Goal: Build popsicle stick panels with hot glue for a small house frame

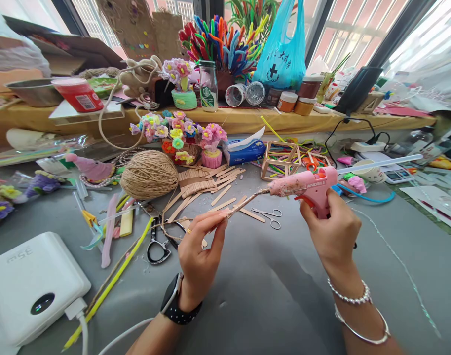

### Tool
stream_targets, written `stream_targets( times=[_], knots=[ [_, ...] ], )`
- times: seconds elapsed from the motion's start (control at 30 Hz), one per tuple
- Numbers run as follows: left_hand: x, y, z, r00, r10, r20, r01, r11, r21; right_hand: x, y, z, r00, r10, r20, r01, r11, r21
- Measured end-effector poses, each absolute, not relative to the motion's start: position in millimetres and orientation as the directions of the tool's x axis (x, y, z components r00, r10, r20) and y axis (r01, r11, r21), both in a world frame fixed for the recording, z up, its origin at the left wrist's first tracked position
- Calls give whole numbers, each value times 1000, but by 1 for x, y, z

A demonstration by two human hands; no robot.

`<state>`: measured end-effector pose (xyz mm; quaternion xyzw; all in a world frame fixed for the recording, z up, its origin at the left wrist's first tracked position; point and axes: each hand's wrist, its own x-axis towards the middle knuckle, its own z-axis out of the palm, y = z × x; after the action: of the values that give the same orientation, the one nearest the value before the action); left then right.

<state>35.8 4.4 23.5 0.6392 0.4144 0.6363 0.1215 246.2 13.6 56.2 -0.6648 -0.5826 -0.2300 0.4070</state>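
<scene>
My right hand [332, 231] grips a pink hot glue gun [303, 185] by its handle, fingers at the orange trigger. A long translucent glue stick [381, 163] sticks out of its back. The nozzle points left toward my left hand [203, 246], whose thumb and fingertips pinch thin brown twine [244, 204]. Where twine and nozzle meet is hard to make out. Behind my left hand lie black-handled scissors [159, 249], with loose twine over them, and a big ball of twine [149, 175]. Small silver scissors [273, 217] lie between my hands, farther back.
Wooden craft sticks [221, 195] are scattered mid-table. A white power bank [36, 286] with a cable sits at the left front. Farther back stand a stick frame [279, 160], a tissue pack [244, 150] and pipe-cleaner flowers [212, 138]. Jars and a blue bag [282, 49] line the ledge.
</scene>
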Motion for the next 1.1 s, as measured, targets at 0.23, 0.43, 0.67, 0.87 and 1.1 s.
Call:
stream_targets(
  times=[0.23, 0.43, 0.67, 0.87, 1.1],
  knots=[
    [36, 5, 23, -161, 692, 704, 345, -628, 697, 245, 13, 59, 221, 601, 768, 958, 13, -285],
    [36, 5, 24, -163, 683, 712, 351, -634, 689, 246, 13, 58, 220, 600, 769, 959, 13, -284],
    [35, 4, 23, -158, 689, 708, 359, -628, 691, 246, 14, 57, 233, 599, 766, 959, -11, -283],
    [35, 5, 22, -158, 690, 707, 339, -634, 695, 246, 15, 57, 239, 606, 758, 956, -12, -292],
    [35, 5, 22, -159, 689, 708, 335, -637, 695, 248, 15, 57, 242, 605, 758, 956, -13, -294]
  ],
)
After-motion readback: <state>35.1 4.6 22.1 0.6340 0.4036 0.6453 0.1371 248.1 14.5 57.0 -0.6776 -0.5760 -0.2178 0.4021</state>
